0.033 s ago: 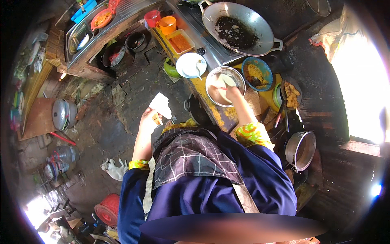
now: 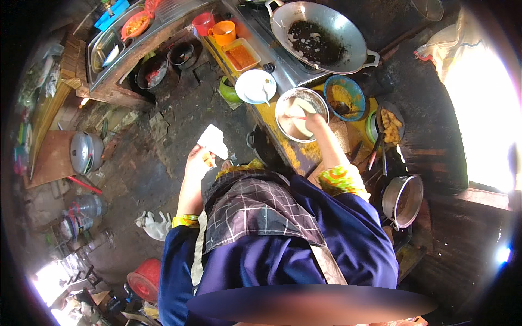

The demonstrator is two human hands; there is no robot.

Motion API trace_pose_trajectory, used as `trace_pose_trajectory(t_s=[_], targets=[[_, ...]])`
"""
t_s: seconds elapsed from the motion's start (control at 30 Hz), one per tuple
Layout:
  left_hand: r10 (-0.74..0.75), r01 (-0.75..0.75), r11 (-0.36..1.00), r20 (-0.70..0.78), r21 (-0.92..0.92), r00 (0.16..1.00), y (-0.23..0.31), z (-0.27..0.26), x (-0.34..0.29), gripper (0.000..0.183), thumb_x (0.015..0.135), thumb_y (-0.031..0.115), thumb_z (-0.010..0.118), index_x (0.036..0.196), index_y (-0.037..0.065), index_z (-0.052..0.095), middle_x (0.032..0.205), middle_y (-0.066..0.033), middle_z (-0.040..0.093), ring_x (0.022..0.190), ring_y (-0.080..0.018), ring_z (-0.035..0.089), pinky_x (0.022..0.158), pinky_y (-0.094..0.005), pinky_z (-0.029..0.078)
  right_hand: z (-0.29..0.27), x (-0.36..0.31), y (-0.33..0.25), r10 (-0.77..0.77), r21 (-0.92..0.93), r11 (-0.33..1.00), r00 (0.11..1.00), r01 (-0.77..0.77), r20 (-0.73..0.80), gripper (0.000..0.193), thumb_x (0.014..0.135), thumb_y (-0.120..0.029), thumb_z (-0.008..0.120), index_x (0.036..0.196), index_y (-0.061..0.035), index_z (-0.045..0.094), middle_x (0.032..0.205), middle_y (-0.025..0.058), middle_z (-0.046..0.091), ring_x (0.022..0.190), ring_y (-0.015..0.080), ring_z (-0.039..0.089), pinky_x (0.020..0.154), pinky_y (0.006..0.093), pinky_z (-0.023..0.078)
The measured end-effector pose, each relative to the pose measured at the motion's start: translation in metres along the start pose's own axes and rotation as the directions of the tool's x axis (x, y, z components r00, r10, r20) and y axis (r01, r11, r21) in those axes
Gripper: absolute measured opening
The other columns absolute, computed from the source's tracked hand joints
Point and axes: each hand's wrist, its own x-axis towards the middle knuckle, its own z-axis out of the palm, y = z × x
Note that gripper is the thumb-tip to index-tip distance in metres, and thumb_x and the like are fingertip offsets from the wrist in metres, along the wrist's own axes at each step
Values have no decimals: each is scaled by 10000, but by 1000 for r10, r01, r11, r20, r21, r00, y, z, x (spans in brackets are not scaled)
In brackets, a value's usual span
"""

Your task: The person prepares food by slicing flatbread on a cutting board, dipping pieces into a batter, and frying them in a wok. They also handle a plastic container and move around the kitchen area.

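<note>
My right hand (image 2: pixel 315 123) reaches into a metal bowl (image 2: pixel 279 124) of pale, creamy batter (image 2: pixel 296 128). Its fingers are closed round a thin reddish utensil (image 2: pixel 294 117) whose lower end is hidden. Off to the left, over the floor, my left hand (image 2: pixel 200 157) grips a white, torn-edged packet or folded sheet (image 2: pixel 212 141); what it contains cannot be made out. Beside the batter bowl stand a white plate (image 2: pixel 248 87) with a spoon (image 2: pixel 266 96) on it and a blue bowl (image 2: pixel 328 92) with yellow-orange food inside.
A large wok (image 2: pixel 348 37) with dark oil sits on the stove at the back right. An orange mug (image 2: pixel 223 33), a red cup (image 2: pixel 203 23) and a tub of orange paste (image 2: pixel 241 55) line the bench. Fried pieces (image 2: pixel 390 127) lie at right. A cat (image 2: pixel 154 225) rests on the floor.
My right hand has shifted slightly to the right within the bowl, still round the utensil. The left hand and its white packet have barely moved.
</note>
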Motion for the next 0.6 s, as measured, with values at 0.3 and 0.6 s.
trace_pose_trajectory(t_s=[0.3, 0.6], targets=[[-19, 6, 997, -165, -76, 986, -3, -25, -18, 176, 834, 145, 496, 992, 69, 496, 762, -79, 556, 640, -180, 549, 513, -313, 467, -27, -20, -14, 141, -405, 912, 978, -69, 152, 332, 859, -291, 416, 976, -79, 642, 978, 175, 622, 927, 298, 603, 800, 398, 477], [-29, 35, 999, -174, 30, 984, 5, -18, -10, 180, 816, 116, 532, 982, 47, 519, 745, -70, 569, 626, -160, 564, 519, -279, 481, -30, -16, -7, 166, -393, 902, 984, -176, -58, 310, 839, -267, 407, 1081, -193, 586, 1020, 155, 599, 941, 274, 596, 803, 399, 469]])
